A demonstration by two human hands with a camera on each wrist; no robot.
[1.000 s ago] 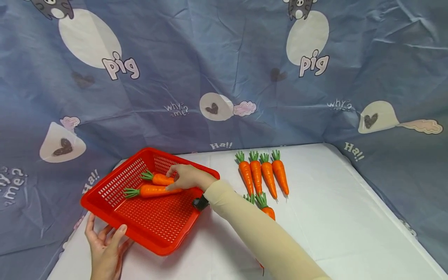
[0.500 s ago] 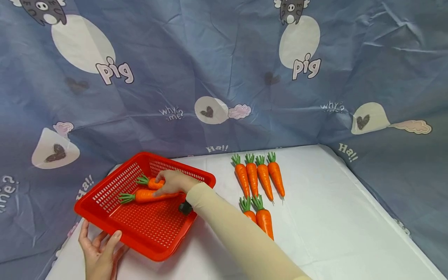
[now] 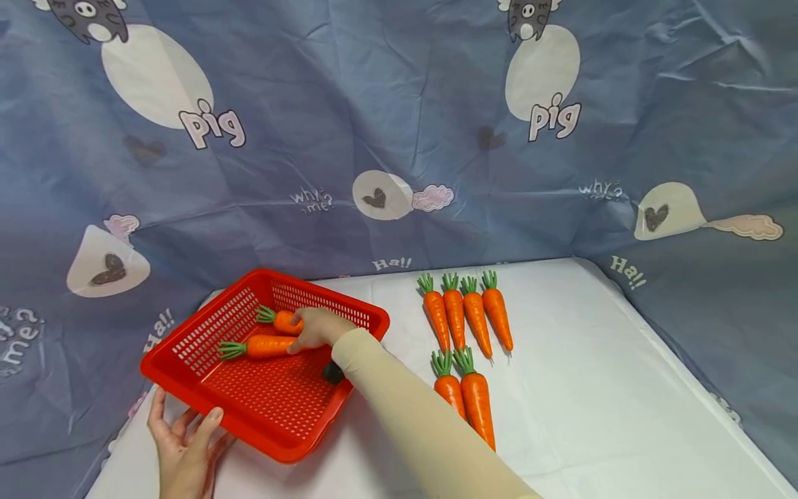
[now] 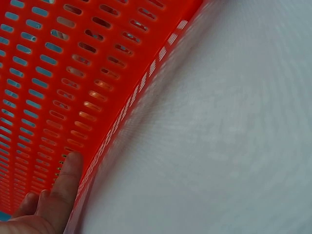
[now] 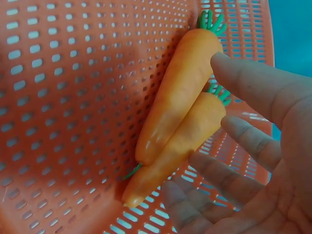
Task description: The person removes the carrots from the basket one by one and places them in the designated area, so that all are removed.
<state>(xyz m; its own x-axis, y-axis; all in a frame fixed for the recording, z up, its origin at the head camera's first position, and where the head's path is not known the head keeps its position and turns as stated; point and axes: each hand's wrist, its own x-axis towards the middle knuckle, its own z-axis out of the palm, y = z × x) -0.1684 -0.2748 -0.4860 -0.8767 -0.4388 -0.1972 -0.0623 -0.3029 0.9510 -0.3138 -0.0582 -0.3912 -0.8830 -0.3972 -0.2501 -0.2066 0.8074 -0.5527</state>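
Two orange carrots with green tops lie side by side in a red perforated plastic basket (image 3: 274,398); the nearer carrot (image 3: 264,346) shows more than the farther carrot (image 3: 286,322). My right hand (image 3: 319,328) is inside the basket over both of them. In the right wrist view its fingers are spread loosely, with the thumb at the upper carrot (image 5: 183,78) and the other fingers beside the lower carrot (image 5: 187,134). My left hand (image 3: 187,447) holds the basket's near left side, thumb at the rim and fingers below, against its slotted wall (image 4: 53,87).
On the white-covered table (image 3: 592,388), several carrots (image 3: 476,315) stand in a row right of the basket. Two more carrots (image 3: 476,402) lie in front of that row, partly behind my right sleeve (image 3: 411,416). A patterned blue cloth (image 3: 399,125) hangs behind.
My right forearm has shifted left and lower, uncovering more of the two front carrots on the table. My left hand keeps its place at the basket. The head view has swayed slightly.
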